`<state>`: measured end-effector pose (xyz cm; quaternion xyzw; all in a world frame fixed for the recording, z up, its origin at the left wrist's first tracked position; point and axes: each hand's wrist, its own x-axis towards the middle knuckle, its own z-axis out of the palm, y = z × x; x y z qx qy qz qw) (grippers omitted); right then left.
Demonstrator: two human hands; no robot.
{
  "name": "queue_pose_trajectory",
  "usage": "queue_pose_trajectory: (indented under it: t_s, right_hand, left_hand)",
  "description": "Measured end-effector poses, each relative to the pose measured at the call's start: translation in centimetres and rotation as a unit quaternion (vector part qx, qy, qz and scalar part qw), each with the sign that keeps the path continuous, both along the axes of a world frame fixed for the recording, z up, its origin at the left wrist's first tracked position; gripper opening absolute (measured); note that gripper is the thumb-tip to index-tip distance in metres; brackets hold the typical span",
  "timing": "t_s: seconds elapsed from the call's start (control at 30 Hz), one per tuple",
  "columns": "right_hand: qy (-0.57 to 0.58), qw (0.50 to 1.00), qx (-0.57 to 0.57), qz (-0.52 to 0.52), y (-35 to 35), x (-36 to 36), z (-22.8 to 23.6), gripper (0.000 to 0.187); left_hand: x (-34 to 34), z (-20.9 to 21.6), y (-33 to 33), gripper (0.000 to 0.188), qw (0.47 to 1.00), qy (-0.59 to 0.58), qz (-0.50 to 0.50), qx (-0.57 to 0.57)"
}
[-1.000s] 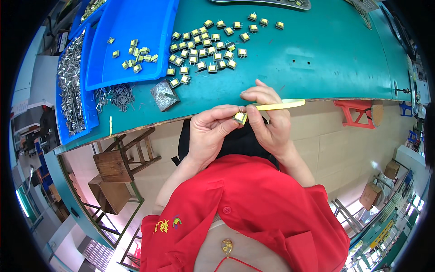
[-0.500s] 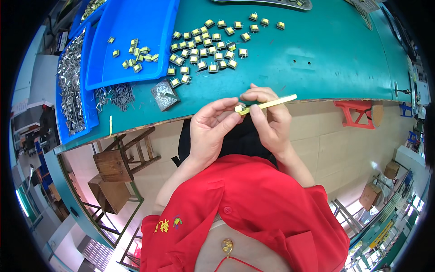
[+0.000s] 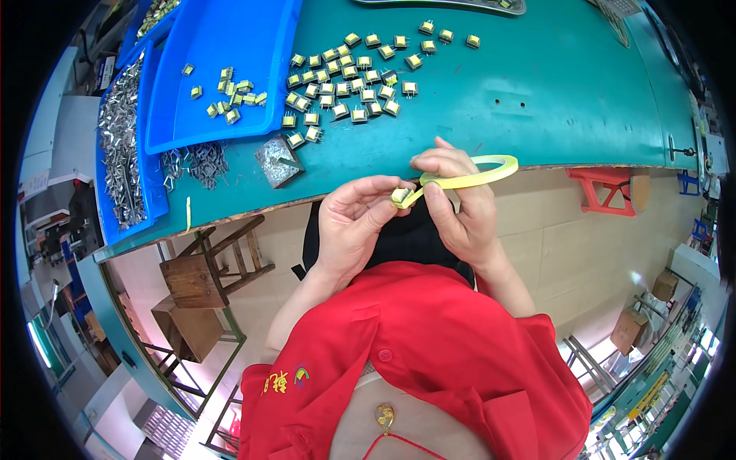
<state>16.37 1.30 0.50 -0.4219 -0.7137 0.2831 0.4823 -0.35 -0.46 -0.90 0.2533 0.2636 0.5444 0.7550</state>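
Observation:
A small transformer [image 3: 402, 196] with a yellow-wrapped middle is pinched between the thumb and fingers of my left hand [image 3: 346, 230], just off the bench's front edge. My right hand [image 3: 466, 211] grips a narrow roll of yellow tape [image 3: 484, 178] beside it, the ring tilted so its hole shows. A short stretch of tape runs from the roll to the transformer. Beyond my hands, several similar transformers [image 3: 349, 73] lie grouped on the green bench [image 3: 567, 100].
At the left, a blue tray [image 3: 199, 38] holds several yellow pieces. A blue bin [image 3: 157, 184] beside it is full of metal clips. A metal block [image 3: 277, 162] and a yellow strip [image 3: 188, 215] lie near the bench edge. A red stool [image 3: 609, 192] stands beyond the edge at right.
The tape roll has turned from edge-on to showing its open ring. My left hand has tilted the transformer and lowered slightly; the hands stay close together.

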Motion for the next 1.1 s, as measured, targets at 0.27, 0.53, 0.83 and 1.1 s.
queue_pose_trajectory:
  t_s: [0.27, 0.53, 0.83, 1.1]
  right_hand:
    - [0.008, 1.0, -0.017, 0.0, -0.1, -0.2, 0.1, 0.019]
    - [0.018, 1.0, -0.018, -0.014, -0.1, -0.5, -0.3, 0.018]
    - [0.025, 0.999, -0.025, -0.025, -0.2, -0.7, -1.0, 0.017]
    - [0.135, 0.987, -0.077, 0.047, -0.2, 0.2, -0.4, 0.022]
  left_hand:
    - [0.1, -0.1, -0.1, 0.025, 1.0, -0.018, -0.01, 0.023]
    - [0.0, -0.1, 0.0, 0.024, 0.999, -0.017, -0.019, 0.022]
    - [0.7, 0.3, 0.1, 0.027, 1.0, -0.002, -0.005, -0.014]
    - [0.0, -0.1, 0.0, 0.026, 0.999, -0.002, -0.014, -0.046]
